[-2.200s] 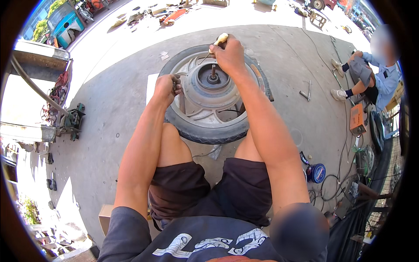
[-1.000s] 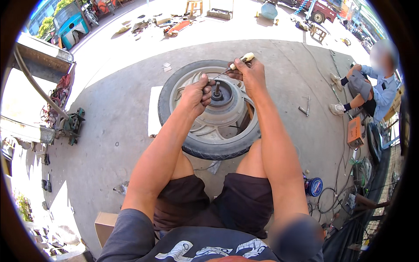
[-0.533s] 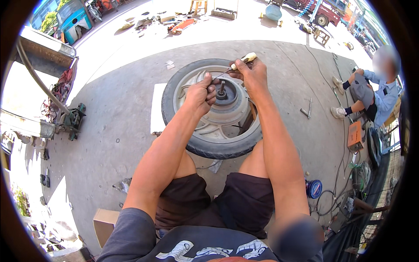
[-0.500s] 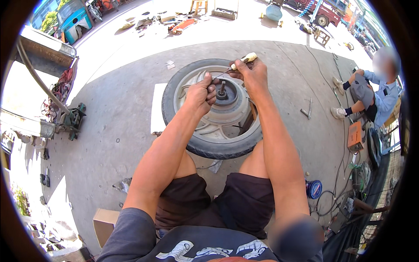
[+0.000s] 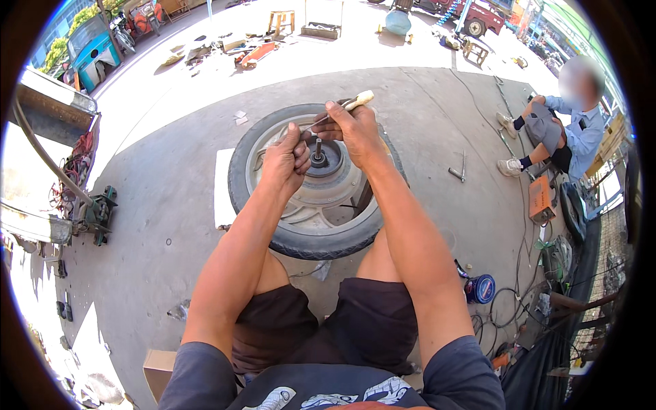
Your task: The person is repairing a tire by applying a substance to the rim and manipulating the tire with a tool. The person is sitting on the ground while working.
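In my right hand [image 5: 354, 133] is a screwdriver [image 5: 361, 100] with a pale yellow handle, its butt sticking out past my fingers and its thin shaft slanting toward my left hand [image 5: 285, 160]. The fingers of my left hand are closed at the end of that shaft; whatever is pinched there is hidden. Both hands are above a spoked motor wheel [image 5: 326, 186] with a black tyre [image 5: 328, 247], which lies flat between my knees. From the dark round recess of its hub an axle [image 5: 318, 147] stands upright, just below my hands.
A white board [image 5: 223, 188] shows under the wheel's left side. To the right lie a T-shaped tool [image 5: 460, 171], a blue round tub [image 5: 481, 289], an orange box [image 5: 540, 199] and loose cables. A seated person [image 5: 577, 133] is at far right. A cardboard box [image 5: 158, 369] stands at lower left.
My right hand has shifted its grip along the screwdriver toward the shaft, closer to my left hand. The whole view has swung slightly, so the wheel appears further left and lower.
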The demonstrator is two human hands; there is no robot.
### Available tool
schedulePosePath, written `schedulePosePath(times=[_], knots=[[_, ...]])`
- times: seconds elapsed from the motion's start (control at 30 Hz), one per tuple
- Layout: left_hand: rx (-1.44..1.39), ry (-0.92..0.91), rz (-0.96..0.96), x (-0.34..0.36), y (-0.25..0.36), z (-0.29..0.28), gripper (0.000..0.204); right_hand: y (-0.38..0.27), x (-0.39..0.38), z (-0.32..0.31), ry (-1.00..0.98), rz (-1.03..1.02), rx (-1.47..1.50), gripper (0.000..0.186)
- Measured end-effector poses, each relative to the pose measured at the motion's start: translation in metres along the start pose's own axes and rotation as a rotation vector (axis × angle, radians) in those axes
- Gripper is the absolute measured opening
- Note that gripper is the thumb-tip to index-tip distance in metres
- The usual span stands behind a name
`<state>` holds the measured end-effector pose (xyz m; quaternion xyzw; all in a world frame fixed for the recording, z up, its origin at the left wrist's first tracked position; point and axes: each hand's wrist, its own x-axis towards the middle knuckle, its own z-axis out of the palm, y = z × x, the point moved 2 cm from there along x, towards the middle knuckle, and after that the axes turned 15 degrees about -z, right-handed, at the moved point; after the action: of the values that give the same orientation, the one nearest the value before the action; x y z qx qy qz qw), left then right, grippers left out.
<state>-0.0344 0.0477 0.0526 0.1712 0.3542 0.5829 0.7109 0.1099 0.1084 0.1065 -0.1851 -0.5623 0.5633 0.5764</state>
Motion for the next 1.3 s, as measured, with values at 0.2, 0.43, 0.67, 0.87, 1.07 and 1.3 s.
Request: schedulePosePath(times=[0.2,0.43,0.67,0.87,1.07,1.3], knots=[[0.063,-0.048,0.001,-0.001,-0.001,0.001,0.045,-0.006,0.001,-0.017,-0.154,0.126,0.031,0.040],[0.187,-0.026,-0.029,-0.002,-0.004,0.006,0.045,-0.015,-0.002,-0.027,-0.262,0.211,0.086,0.040],[0.315,0.011,0.000,-0.003,-0.005,0.009,0.044,-0.012,-0.003,-0.031,-0.318,0.218,0.018,0.035],[0.304,0.107,-0.002,-0.006,-0.005,0.009,0.046,-0.015,0.007,-0.056,-0.236,0.213,-0.134,0.031],[0.372,0.203,0.008,-0.011,-0.002,0.008,0.045,0.014,0.005,-0.098,-0.172,0.392,-0.772,0.024],[0.427,0.201,0.053,-0.017,-0.002,0.009,0.040,0.039,0.005,-0.109,-0.236,0.426,-0.861,0.023]])
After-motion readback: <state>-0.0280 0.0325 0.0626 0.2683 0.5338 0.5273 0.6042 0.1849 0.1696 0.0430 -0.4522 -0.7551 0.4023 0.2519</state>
